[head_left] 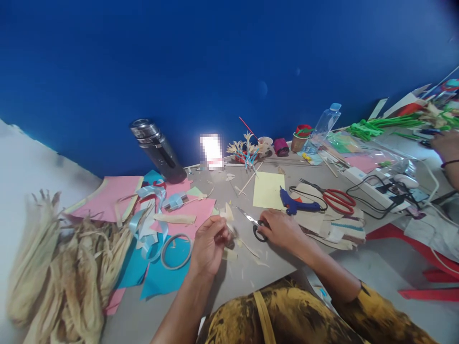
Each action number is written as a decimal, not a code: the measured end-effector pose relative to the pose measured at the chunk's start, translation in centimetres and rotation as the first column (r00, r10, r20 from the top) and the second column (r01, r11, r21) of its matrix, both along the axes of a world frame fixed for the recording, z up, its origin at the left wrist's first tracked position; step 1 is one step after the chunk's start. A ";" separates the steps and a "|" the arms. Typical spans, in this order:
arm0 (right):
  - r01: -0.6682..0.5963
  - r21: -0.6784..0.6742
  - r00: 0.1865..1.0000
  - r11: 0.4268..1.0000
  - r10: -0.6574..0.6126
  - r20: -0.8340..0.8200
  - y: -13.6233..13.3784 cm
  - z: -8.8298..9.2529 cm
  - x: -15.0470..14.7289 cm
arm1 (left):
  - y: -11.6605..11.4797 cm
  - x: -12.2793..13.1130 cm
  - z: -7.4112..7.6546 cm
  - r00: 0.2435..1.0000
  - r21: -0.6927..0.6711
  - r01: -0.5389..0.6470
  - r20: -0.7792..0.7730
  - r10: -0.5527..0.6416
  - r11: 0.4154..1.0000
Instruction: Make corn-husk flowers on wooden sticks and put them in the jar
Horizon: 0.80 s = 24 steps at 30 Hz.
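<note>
My left hand [209,243] is closed in a pinch on a small pale piece of corn husk [228,213] just above the grey table [247,277]. My right hand [281,228] lies on the table with its fingers wrapped round the black handles of small scissors [252,221], whose blades point up and to the left. Pale husk scraps lie between the two hands.
Dried corn husks [68,267] are piled at the left beside pink and blue paper, ribbon and a tape ring [175,251]. A blue glue gun [297,205], red scissors [337,198], yellow paper, a flask [158,150] and a bottle stand behind. Another person's hand [446,145] is at far right.
</note>
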State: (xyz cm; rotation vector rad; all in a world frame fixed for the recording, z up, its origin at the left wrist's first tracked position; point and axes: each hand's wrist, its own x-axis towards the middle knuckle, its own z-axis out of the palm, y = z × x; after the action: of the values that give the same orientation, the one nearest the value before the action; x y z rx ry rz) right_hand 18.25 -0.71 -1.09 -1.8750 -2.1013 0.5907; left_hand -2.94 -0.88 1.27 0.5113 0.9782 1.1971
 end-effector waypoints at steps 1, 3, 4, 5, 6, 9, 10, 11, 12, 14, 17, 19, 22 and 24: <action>-0.020 -0.009 0.997 1.000 0.020 0.077 -0.1 -0.3 0.0 | 0.1 0.0 0.0 1.000 -0.002 -0.009 0.019 0.009 1.000; -0.031 -0.025 0.988 0.999 0.034 0.153 -0.2 -0.5 -0.2 | 0.2 0.1 0.2 0.999 -0.009 -0.029 0.041 0.029 1.000; -0.026 -0.032 0.984 0.999 0.032 0.174 -0.3 -0.5 -0.2 | 0.2 0.2 0.2 0.998 -0.014 -0.044 0.041 0.044 0.999; -0.020 -0.043 0.981 0.999 0.028 0.193 -0.3 -0.4 -0.3 | 0.3 0.2 0.3 0.997 -0.017 -0.062 0.037 0.063 0.998; -0.015 -0.061 0.976 0.998 0.028 0.214 -0.3 -0.3 -0.3 | 0.3 0.3 0.3 0.996 -0.016 -0.082 0.029 0.082 0.997; -0.021 -0.127 0.963 0.992 0.055 0.264 -0.3 0.0 -0.2 | 0.4 0.3 0.3 0.990 0.014 -0.138 -0.008 0.138 0.990; -0.028 -0.142 0.963 0.990 0.064 0.262 -0.3 0.0 0.0 | 0.4 0.3 0.3 0.988 0.031 -0.152 -0.020 0.153 0.988; -0.026 -0.143 0.969 0.989 0.060 0.241 -0.3 0.0 0.1 | 0.4 0.4 0.3 0.986 0.046 -0.164 -0.028 0.165 0.985; -0.008 -0.135 0.980 0.991 0.035 0.195 -0.2 -0.1 0.3 | 0.5 0.4 0.2 0.984 0.057 -0.176 -0.031 0.178 0.983; 0.045 -0.152 0.998 0.987 -0.050 -0.030 -0.3 -0.3 0.5 | 0.6 0.6 0.2 0.979 0.070 -0.199 -0.021 0.201 0.977; 0.003 -0.329 0.790 0.944 -0.204 -0.578 -0.5 -0.6 0.3 | 0.8 1.0 0.2 0.973 0.090 -0.228 0.000 0.229 0.969; -0.119 -0.415 0.525 0.902 -0.298 -0.797 -0.9 -0.8 -0.3 | 1.0 1.3 0.3 0.971 0.101 -0.236 0.005 0.237 0.966; -0.246 -0.418 0.223 0.874 -0.369 -0.902 -1.4 -1.2 -1.9 | 1.2 1.8 0.5 0.966 0.107 -0.258 -0.003 0.260 0.960; -0.268 -0.397 0.112 0.878 -0.381 -0.918 -1.7 -1.5 -2.9 | 1.2 2.0 0.6 0.959 0.110 -0.280 -0.009 0.282 0.954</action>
State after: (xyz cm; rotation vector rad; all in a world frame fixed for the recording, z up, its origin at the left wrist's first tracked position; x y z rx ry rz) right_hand 15.31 -2.43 -2.55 -0.9528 -0.8678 1.8611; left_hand -0.91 0.32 1.92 0.4830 1.0360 1.5084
